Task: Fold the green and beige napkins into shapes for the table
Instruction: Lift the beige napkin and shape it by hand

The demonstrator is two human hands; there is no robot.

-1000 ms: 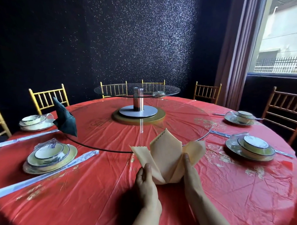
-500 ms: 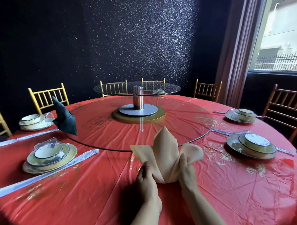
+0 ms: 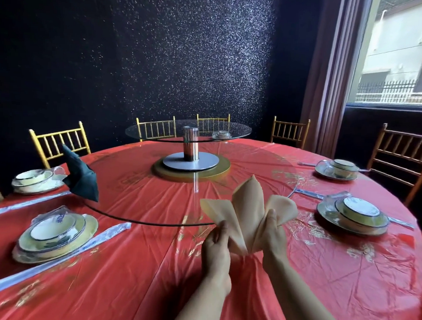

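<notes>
Beige cloth napkin (image 3: 247,211), folded into a three-petal fan, stands near the tabletop's front edge, its pinched base touching the red plastic table cover (image 3: 133,260). The left hand (image 3: 217,242) is closed on the left petal near the base; the right hand (image 3: 272,235) is closed on the right petal, thumb pressed on the cloth.

Change since the earlier frames: the side petals were broad and flat with the scalloped hem showing; they are now drawn narrower and rounder, and the hands have moved higher on the cloth. The centre point remains upright. Judgement: shaping of the beige piece is in its final adjustments, with release and placement outstanding.

Dark green folded cloth napkin (image 3: 81,178) stands upright toward the left edge, on the rim of the large glass turntable (image 3: 154,221); it appears complete.

Limits of view:
- Base of the beige fold is covered by both hands; how it is tucked cannot be determined.
- Fingers behind the petals are not visible.
- Place settings are under clear film; detail is unreadable.
- Forearms are cut off at the bottom edge.
</notes>
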